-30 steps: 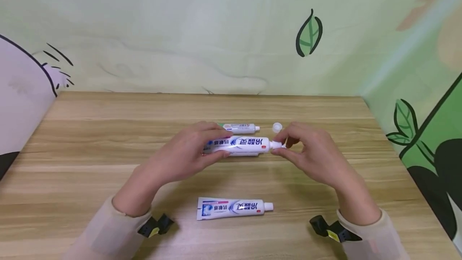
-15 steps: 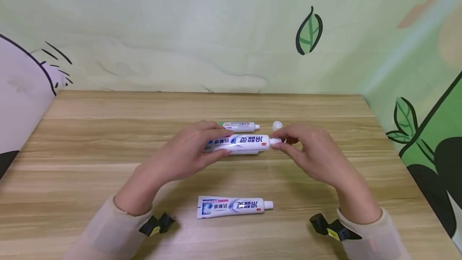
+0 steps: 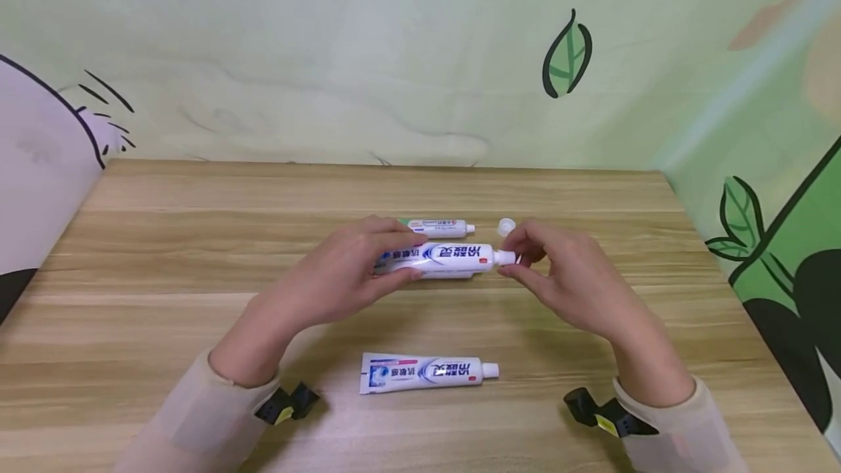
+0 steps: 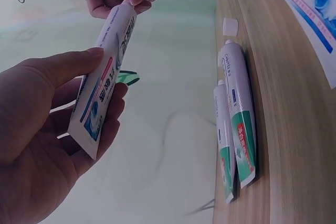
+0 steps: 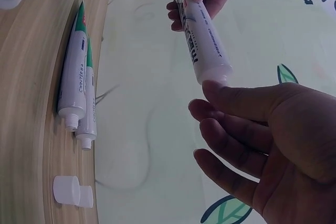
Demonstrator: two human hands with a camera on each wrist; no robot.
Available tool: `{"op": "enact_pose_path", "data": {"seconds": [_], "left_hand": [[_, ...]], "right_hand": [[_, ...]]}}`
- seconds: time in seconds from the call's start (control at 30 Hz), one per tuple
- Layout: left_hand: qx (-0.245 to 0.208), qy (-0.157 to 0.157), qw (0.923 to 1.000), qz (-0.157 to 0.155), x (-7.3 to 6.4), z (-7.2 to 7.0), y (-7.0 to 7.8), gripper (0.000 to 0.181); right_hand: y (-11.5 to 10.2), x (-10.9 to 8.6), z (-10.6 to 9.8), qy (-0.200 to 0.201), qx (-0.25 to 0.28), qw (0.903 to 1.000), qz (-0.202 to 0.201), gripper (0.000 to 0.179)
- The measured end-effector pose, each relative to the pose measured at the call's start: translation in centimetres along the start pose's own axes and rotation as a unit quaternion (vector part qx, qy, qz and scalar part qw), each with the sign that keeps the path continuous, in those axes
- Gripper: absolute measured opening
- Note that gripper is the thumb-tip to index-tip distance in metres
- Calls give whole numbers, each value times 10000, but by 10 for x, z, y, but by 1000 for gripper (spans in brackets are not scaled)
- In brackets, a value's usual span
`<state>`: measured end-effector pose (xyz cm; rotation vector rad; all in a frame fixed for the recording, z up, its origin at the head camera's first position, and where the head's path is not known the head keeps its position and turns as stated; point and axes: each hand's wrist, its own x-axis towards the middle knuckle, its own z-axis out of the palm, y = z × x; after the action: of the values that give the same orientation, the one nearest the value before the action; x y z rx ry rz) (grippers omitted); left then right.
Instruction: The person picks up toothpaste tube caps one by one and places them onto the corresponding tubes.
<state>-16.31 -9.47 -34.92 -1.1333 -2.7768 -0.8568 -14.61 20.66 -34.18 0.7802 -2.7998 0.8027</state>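
Four tubes are in view: two blue-and-white and two green-and-white. One blue-and-white, the held tube (image 3: 453,257), is raised above the wooden table (image 3: 164,261) between the two hands, its cap end toward the person's right; the other, the lying tube (image 3: 423,373), rests flat on the table nearer the person. The two green-and-white ones, the first green tube (image 4: 240,114) and the second green tube (image 4: 223,140), lie side by side farther back. Two white caps are loose on the table, the first loose cap (image 5: 66,190) and the second loose cap (image 5: 86,196), near the green tubes' bare nozzles. Both blue-and-white tubes have a cap at the end; what any tube contains cannot be seen. The left hand (image 3: 344,268) is closed around the held tube's body, thumb on one side and fingers on the other. The right hand (image 3: 568,268) pinches the white cap (image 3: 504,258) of that tube with thumb and fingertips, its remaining fingers loosely bent and spread apart.
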Motion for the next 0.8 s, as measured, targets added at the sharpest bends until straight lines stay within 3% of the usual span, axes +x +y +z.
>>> {"op": "enact_pose_path", "data": {"seconds": [0.8], "left_hand": [[52,-50,10000,-30,0,0,0,42]], "right_hand": [[0,-1,-1,-528,-261,9983,-1,6]]}}
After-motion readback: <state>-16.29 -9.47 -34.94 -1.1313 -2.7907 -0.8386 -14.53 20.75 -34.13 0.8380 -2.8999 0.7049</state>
